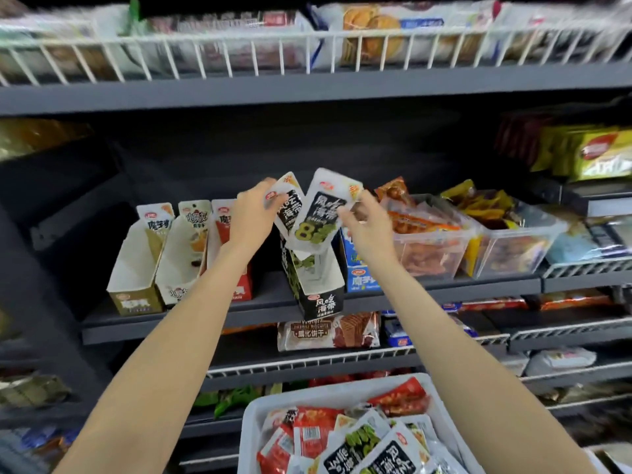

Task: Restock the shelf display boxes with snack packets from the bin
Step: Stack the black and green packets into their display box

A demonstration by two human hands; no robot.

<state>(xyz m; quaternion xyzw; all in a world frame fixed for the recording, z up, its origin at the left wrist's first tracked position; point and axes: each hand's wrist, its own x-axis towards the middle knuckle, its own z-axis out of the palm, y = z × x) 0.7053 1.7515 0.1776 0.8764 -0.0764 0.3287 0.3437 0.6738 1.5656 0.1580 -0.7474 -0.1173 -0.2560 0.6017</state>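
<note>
Both hands, left hand (251, 217) and right hand (367, 224), pinch black-and-white seaweed packets (316, 213) over the half-empty black cardboard display box (316, 295); the white plastic bin (253, 425) remains full.

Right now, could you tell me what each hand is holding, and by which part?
The left hand pinches one black-and-white seaweed packet by its top corner; the right hand grips another seaweed packet by its upper right edge.
</note>
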